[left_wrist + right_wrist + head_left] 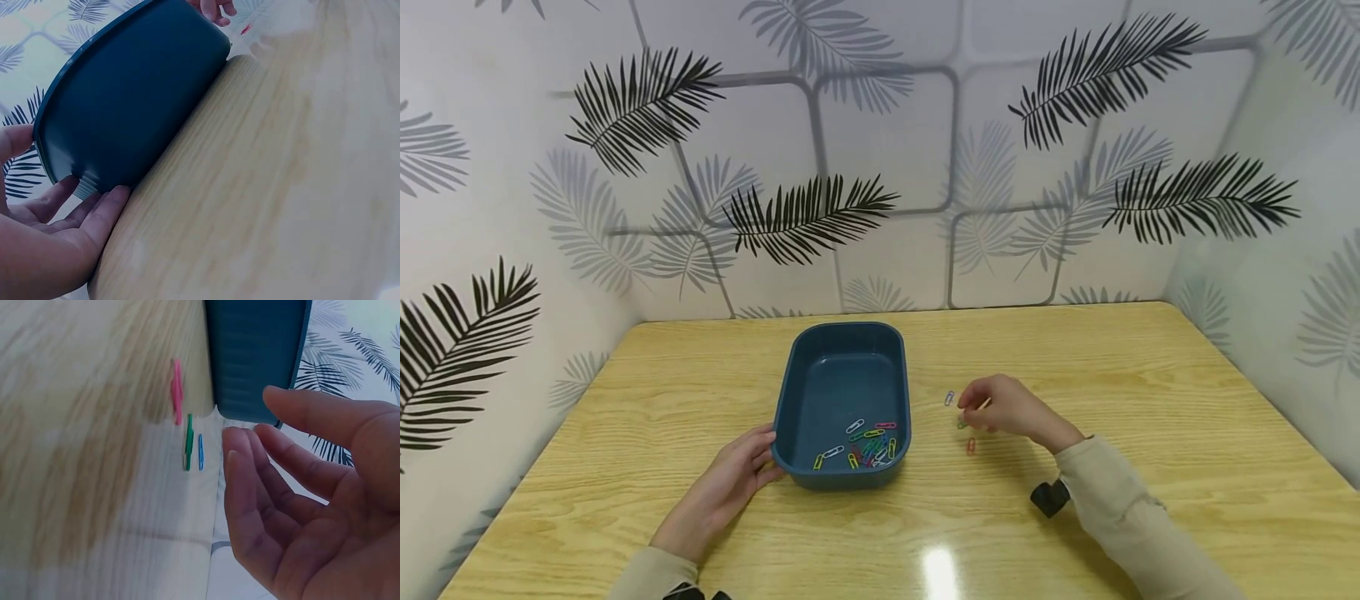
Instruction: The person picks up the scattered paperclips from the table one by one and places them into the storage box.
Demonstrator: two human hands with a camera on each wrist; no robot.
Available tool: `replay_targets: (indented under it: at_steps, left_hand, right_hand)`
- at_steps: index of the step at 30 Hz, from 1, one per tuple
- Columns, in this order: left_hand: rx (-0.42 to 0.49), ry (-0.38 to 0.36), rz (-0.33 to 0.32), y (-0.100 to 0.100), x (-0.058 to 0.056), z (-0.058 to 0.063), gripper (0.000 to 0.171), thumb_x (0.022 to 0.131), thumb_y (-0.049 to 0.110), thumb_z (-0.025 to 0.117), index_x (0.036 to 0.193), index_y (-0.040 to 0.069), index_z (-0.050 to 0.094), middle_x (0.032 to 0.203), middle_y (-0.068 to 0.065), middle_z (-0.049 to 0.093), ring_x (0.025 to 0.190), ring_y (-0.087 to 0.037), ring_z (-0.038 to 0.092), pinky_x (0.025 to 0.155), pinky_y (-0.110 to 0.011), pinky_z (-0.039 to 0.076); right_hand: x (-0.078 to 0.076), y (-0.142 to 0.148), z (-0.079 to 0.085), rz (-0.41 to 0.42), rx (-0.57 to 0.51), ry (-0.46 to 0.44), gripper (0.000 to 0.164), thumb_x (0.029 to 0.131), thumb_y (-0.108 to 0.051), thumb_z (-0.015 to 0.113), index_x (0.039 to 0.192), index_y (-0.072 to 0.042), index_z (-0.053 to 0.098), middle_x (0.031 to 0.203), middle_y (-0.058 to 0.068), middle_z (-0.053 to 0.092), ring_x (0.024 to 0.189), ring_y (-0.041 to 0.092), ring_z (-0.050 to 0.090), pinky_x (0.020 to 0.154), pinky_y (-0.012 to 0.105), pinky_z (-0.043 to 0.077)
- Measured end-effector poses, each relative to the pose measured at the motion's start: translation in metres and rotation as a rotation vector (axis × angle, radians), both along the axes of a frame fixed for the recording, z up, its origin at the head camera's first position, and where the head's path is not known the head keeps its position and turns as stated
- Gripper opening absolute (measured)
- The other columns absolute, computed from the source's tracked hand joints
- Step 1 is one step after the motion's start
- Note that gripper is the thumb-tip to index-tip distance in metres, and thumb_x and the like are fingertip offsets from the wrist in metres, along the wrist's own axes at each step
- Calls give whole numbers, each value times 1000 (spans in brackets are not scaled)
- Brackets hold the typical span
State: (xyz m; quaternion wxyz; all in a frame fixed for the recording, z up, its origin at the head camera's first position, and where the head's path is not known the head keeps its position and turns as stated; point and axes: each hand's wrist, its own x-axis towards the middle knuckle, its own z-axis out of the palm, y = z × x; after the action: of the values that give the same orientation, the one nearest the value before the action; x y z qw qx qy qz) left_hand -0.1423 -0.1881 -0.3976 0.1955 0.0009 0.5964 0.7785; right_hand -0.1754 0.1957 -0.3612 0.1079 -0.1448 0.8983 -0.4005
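A dark blue rectangular tray [850, 375] with rounded corners holds several coloured paper clips [872, 446], gathered at its near end. My left hand [737, 479] touches the tray's near left corner, fingertips against the outer wall and one digit up at the rim in the left wrist view. To the right of the tray, my right hand [1003, 406] is low over a green paper clip [189, 442], thumb and bent fingers apart with nothing between them. On either side of that clip lie a blue paper clip [200, 452] and a pinkish-red paper clip [177, 392].
Everything stands on a light wood-grain table [700, 358]. Behind it and along both sides rise pale walls [887, 250] with a leaf pattern. A bright light reflection [938, 571] shows near the front of the tabletop.
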Motion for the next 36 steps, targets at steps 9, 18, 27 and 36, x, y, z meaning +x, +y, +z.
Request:
replay_targets:
  at_steps: [9, 18, 27, 36]
  left_hand:
    - [-7, -5, 5, 0, 0, 0, 52, 101, 16, 48, 142, -11, 32, 113, -5, 62, 102, -14, 58, 89, -30, 49]
    - [-6, -17, 14, 1, 0, 1, 53, 101, 16, 48, 143, -10, 30, 117, -7, 60, 104, -15, 58, 91, -31, 48]
    - [2, -11, 7, 0, -1, 0, 53, 101, 15, 48, 143, -11, 30, 115, -6, 61, 104, -14, 58, 91, -31, 48]
    - [-10, -18, 16, 0, -1, 0, 53, 101, 16, 48, 144, -10, 30, 117, -6, 60, 104, -14, 58, 91, -31, 48]
  right_hand:
    - [1, -2, -4, 28, 168, 29, 14, 79, -7, 78, 82, -5, 65, 76, 0, 60, 69, 15, 52, 64, 31, 45]
    - [7, -5, -6, 25, 241, 38, 22, 73, -11, 84, 82, -5, 65, 78, 0, 58, 71, 16, 50, 66, 32, 45]
    - [8, -6, -5, 66, 259, 42, 19, 74, -7, 83, 73, -8, 64, 71, -2, 58, 64, 12, 50, 61, 28, 45]
    - [7, -3, -5, 116, 205, 48, 20, 73, -1, 82, 73, -6, 63, 69, -3, 57, 62, 11, 49, 59, 26, 44]
